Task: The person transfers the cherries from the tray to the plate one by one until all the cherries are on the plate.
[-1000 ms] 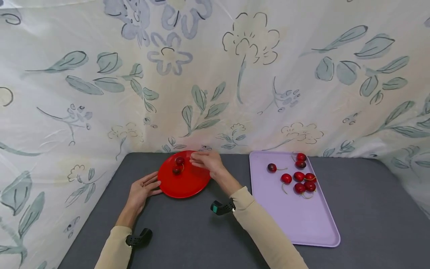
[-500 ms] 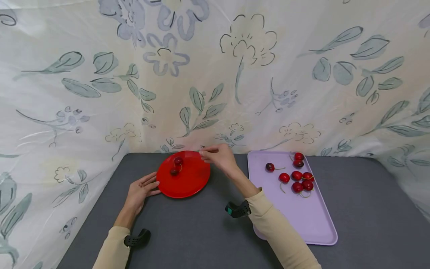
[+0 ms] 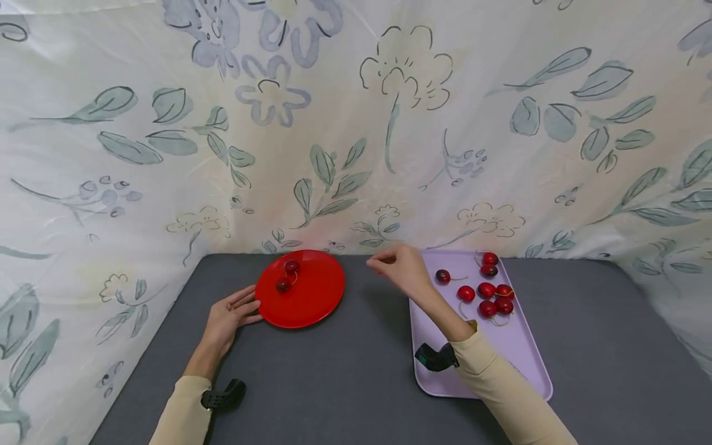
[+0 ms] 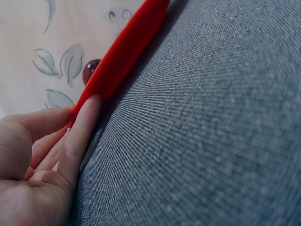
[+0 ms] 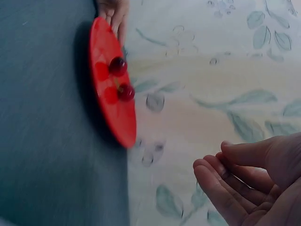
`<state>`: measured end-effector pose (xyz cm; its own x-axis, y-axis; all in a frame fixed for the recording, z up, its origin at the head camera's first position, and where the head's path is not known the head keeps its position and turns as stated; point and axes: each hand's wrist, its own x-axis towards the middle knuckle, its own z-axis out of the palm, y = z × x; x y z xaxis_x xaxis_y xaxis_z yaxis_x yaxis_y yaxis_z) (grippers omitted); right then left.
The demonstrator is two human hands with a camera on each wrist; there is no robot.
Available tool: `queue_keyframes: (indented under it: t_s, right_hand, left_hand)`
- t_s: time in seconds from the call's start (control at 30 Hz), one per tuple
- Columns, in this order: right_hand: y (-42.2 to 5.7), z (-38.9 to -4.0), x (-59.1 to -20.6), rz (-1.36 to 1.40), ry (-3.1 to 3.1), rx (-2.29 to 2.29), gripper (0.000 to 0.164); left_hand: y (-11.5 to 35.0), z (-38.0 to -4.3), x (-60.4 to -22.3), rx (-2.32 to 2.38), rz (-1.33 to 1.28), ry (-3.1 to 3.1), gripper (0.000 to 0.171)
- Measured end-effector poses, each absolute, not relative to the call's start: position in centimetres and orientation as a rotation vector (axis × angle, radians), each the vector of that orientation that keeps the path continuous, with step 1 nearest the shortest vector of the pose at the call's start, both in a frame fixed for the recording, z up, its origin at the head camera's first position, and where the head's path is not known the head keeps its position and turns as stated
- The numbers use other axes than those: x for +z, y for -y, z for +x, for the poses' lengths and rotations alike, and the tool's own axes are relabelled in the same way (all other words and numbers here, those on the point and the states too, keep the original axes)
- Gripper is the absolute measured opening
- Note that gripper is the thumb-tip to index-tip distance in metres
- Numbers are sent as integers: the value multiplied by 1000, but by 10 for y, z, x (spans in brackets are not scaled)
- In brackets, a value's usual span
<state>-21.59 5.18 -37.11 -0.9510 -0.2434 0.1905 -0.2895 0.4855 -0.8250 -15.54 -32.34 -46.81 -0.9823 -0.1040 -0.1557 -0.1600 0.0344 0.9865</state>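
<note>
My left hand is at the near left edge of a round red plate, holding its rim; in the left wrist view, fingers lie on both sides of the rim. Two dark red cherries joined by stems lie on the plate's left part; the right wrist view shows both cherries. Over the gap between plate and tray hovers my right hand, its fingers loosely curled with nothing between them. Several cherries with stems lie on a lilac tray at the right.
A dark grey table lies under everything. Behind it hangs a white floral curtain. The right forearm sleeve crosses over the tray's near part. Each wrist wears a black band.
My right hand has moved from above the plate's right side rightward and away, toward the tray. The left hand stays at the plate's rim. The cherries keep their places.
</note>
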Motion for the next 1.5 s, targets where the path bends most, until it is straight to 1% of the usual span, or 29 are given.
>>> queue_keyframes:
  t_s: [0.23,0.47,0.63,0.7,0.77,0.93,1.0,1.13,1.23,1.43,1.5]
  right_hand:
    - [-104,-211,-383,376,2739,1397,20]
    - [-150,-207,-391,293,2807,1378,22]
    - [-172,-198,-395,202,2898,1163,20]
    - [-176,-194,-396,160,2953,1044,20]
    - [-179,-190,-397,122,3001,946,23]
    - [-182,-186,-402,91,3072,780,42]
    - [-182,-187,-405,50,3113,758,43]
    - [-180,-188,-413,-26,3190,755,36]
    - [-178,-188,-417,-17,3187,745,31]
    - [-177,-187,-413,51,3132,741,37]
    - [-178,-187,-410,73,3106,757,36]
  left_hand:
    - [323,-156,-471,2151,-253,-2214,61]
    - [325,-155,-472,2152,-278,-2225,61]
    - [325,-154,-470,2138,-271,-2210,60]
    - [325,-154,-469,2137,-277,-2212,60]
    - [326,-154,-468,2134,-280,-2217,60]
    - [325,-154,-466,2132,-274,-2225,61]
    - [325,-154,-466,2130,-267,-2223,61]
    - [325,-154,-467,2143,-282,-2218,62]
    - [324,-154,-467,2133,-306,-2223,64]
    - [323,-155,-468,2120,-319,-2230,62]
    - [323,-155,-468,2121,-319,-2232,61]
